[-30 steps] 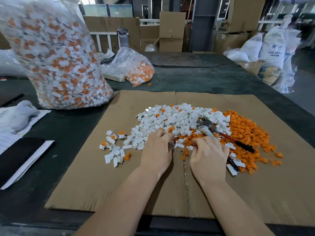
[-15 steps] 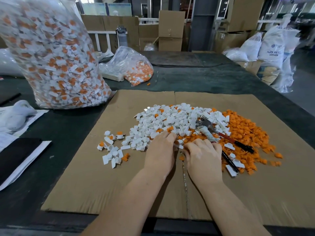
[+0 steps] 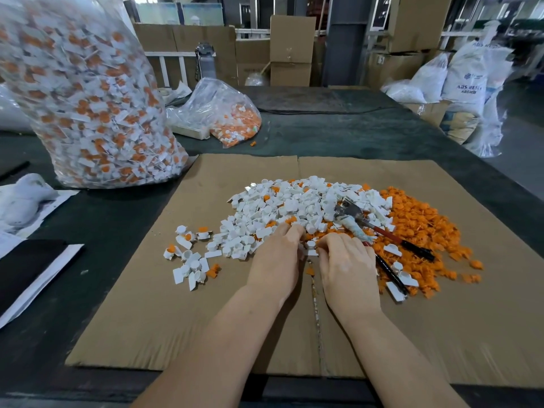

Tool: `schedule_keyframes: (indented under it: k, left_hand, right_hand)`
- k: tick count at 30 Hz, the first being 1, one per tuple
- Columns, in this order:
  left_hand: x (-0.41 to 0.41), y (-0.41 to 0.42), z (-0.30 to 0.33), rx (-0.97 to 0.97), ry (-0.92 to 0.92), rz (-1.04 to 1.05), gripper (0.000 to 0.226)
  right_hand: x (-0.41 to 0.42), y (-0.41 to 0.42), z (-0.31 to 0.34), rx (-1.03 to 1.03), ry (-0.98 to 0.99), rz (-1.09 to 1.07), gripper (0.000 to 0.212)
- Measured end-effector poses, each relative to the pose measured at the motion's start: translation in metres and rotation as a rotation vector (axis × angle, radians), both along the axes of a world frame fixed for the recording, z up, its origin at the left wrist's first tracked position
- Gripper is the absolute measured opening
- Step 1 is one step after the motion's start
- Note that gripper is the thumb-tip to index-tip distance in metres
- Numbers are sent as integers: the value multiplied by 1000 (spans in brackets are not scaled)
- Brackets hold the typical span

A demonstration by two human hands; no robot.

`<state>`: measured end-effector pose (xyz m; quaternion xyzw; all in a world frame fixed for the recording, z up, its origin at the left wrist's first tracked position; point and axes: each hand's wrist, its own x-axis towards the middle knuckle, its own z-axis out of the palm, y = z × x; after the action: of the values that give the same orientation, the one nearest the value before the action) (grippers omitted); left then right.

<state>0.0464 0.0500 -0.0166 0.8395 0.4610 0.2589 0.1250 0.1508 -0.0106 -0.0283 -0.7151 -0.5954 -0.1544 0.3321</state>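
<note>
Light: soft, even daylight from far windows
Shadows: faint
Focus: sharp centre
Edges: wide-angle bending, slight blur

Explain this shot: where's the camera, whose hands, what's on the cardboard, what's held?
No machine here: a person works bare-handed, filmed by a wide-angle camera on their head, looking down. On the cardboard sheet lie a pile of white plastic pieces, a pile of orange caps beside it, and red-handled pliers across both. A clear bag of such parts stands at the far left. The right hand pinches a small white piece; the left hand curls beside it, its grip hidden.
</note>
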Motion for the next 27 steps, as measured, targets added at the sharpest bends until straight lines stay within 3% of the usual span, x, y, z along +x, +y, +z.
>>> schedule_keyframes:
  k: [9,16,22,27]
  left_hand:
    - [1,6,3,-24,73,-41,25]
    - [2,5,2,-50,81,-50,19]
    - [0,4,1,-51,97,-59,29]
    - [-1,4,4,-64,66,-55,20]
  right_hand:
    - [3,0,1,73,55,130,11]
    - [4,-1,3,147,52,111,7]
    - [3,-1,4,133,61,112,8]
    - [3,-1,3,86,93,97,8]
